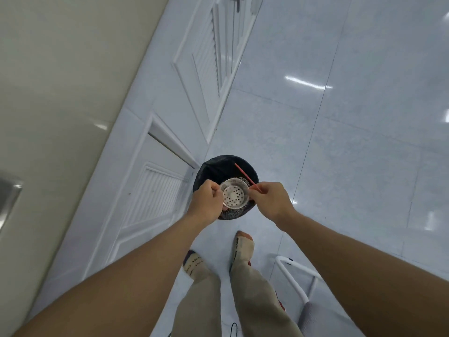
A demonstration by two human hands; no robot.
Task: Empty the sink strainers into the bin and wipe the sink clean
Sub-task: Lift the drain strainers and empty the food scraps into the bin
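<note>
A round metal sink strainer (234, 196) with several holes in its base hangs over the bin (213, 167), a mesh basket lined with a black bag on the floor. My left hand (206, 201) grips the strainer's left rim. My right hand (271, 199) is at its right rim and pinches a thin red stick (245, 175) that slants up and left over the bin's mouth. The strainer's inside looks bare. The sink itself shows only as a steel corner (9, 198) at the left edge.
White louvred cabinet doors (155, 190) run along the left under a pale countertop (60, 81). Glossy tiled floor (340, 117) spreads to the right. A white-framed stool (303, 288) stands at lower right beside my socked feet (240, 249).
</note>
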